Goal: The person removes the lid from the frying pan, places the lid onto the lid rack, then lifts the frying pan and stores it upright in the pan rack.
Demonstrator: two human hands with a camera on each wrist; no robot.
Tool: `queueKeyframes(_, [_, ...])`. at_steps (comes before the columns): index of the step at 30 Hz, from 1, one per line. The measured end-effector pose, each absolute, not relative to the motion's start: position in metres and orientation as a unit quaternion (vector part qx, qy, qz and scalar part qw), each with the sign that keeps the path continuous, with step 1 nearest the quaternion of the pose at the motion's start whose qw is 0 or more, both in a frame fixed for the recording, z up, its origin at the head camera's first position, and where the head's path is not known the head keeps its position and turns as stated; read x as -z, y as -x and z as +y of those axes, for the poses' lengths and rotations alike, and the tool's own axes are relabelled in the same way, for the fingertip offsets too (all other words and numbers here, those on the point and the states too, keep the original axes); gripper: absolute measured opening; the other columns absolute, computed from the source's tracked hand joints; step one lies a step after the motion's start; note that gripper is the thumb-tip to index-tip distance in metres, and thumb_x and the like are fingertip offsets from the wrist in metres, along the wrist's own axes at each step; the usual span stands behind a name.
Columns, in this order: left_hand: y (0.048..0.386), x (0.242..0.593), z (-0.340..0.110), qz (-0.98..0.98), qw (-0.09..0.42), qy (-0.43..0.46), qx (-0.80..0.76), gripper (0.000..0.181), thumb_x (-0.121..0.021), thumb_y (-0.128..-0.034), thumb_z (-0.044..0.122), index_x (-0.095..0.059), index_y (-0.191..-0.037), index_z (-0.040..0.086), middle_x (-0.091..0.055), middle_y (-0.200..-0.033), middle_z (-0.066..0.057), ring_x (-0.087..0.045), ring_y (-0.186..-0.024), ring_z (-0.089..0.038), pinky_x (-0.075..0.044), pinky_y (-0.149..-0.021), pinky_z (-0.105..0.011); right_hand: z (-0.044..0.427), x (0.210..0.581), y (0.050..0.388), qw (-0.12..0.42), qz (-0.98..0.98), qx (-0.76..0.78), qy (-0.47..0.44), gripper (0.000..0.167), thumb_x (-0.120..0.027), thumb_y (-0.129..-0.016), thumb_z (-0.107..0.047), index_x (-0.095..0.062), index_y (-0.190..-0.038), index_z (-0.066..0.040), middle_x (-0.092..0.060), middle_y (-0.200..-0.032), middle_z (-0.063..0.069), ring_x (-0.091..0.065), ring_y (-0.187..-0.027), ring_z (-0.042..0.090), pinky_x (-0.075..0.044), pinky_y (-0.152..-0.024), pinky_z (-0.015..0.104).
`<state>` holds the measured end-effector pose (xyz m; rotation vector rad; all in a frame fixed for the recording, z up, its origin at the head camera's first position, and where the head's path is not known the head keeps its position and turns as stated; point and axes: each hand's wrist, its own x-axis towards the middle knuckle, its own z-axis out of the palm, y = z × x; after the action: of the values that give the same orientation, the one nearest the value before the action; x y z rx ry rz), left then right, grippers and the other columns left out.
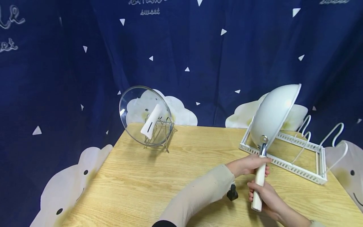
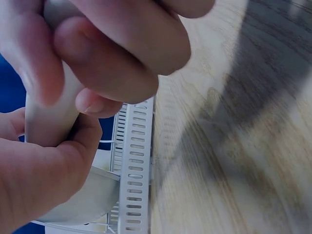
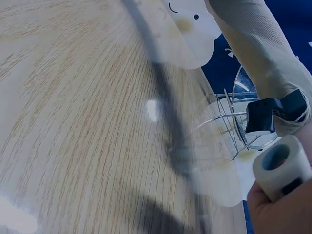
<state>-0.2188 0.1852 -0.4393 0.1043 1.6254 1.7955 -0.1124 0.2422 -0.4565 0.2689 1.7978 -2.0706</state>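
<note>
A white wok (image 1: 270, 115) is tilted up on its side over the left part of a white metal rack (image 1: 300, 168), its long pale handle (image 1: 258, 181) pointing toward me. My left hand (image 1: 249, 164) grips that handle near the metal joint. Lower down, close to the handle's end, my right hand (image 1: 267, 198) holds it too. In the left wrist view, fingers of both hands curl around the handle (image 2: 51, 117), with the wok (image 2: 90, 200) touching or just beside the slotted rack rail (image 2: 135, 170). The right wrist view shows the hollow handle end (image 3: 282, 163) in my right hand (image 3: 282, 209).
A glass lid (image 1: 136, 119) with a white handle leans in a small wire stand (image 1: 163, 135) at the back left. White wire dividers (image 1: 338, 138) rise from the rack's right side. A dark blue curtain (image 1: 181, 41) hangs behind the wooden table (image 1: 136, 176).
</note>
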Motion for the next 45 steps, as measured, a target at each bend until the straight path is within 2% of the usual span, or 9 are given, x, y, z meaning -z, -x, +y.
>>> queueKeyframes(7, [0.220, 0.447, 0.188, 0.613, 0.354, -0.037, -0.705, 0.016, -0.059, -0.0926, 0.016, -0.051, -0.083, 0.005, -0.050, -0.059, -0.005, -0.049, -0.048, -0.015, -0.044, -0.047, -0.025, 0.243, 0.463, 0.115, 0.196, 0.644, 0.734, -0.085, 0.013, -0.049, -0.096, -0.012, -0.037, -0.090, -0.009, -0.049, -0.067, -0.001, -0.052, -0.060, 0.011, -0.048, -0.058, 0.025])
queueKeyframes(19, [0.219, 0.450, 0.190, 0.590, 0.363, -0.031, -0.720, 0.020, -0.054, -0.0936, 0.008, -0.044, -0.076, 0.009, -0.045, -0.057, -0.005, -0.043, -0.048, -0.015, -0.041, -0.045, -0.025, 0.243, 0.468, 0.116, 0.186, 0.635, 0.745, -0.084, 0.015, -0.047, -0.094, -0.006, -0.033, -0.092, -0.007, -0.046, -0.068, -0.002, -0.049, -0.059, 0.009, -0.046, -0.058, 0.023])
queueKeyframes(45, [0.221, 0.457, 0.190, 0.593, 0.360, -0.045, -0.719, 0.026, -0.055, -0.0896, 0.000, -0.045, -0.067, 0.008, -0.043, -0.053, -0.004, -0.040, -0.046, -0.014, -0.038, -0.043, -0.023, 0.243, 0.477, 0.119, 0.185, 0.671, 0.712, -0.093, 0.013, -0.047, -0.093, -0.007, -0.036, -0.088, -0.008, -0.048, -0.067, -0.001, -0.051, -0.060, 0.010, -0.047, -0.058, 0.024])
